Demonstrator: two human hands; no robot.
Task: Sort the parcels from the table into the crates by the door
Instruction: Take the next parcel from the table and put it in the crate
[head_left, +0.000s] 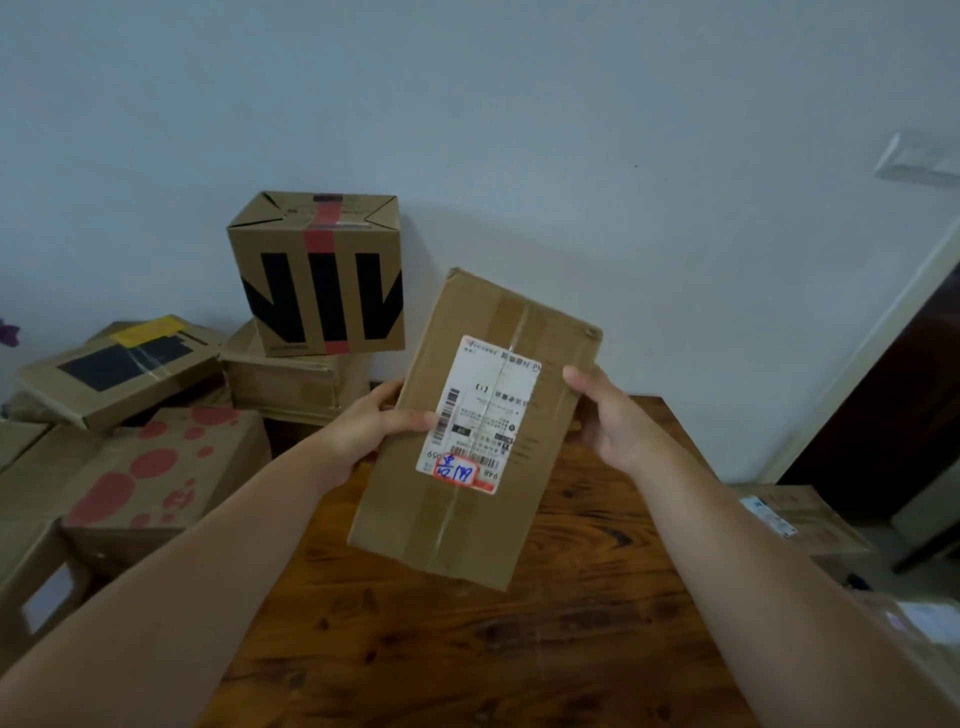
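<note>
Brown parcel (415, 519) with white label (483, 410) is held above the wooden table (467, 649), left hand (374, 423) and right hand (608, 415) each pinching one long edge between thumb and fingers.

Setting: plain indoor room serving as parcel store; home or small depot, cannot tell which. Evidence: taped cardboard boxes (317, 270) stacked against pale wall (519, 104), knotty wooden bench (467, 649), white switch plate (919, 158), dark door (893, 415) in white frame (857, 358), labelled box (810, 525) low near door.
</note>
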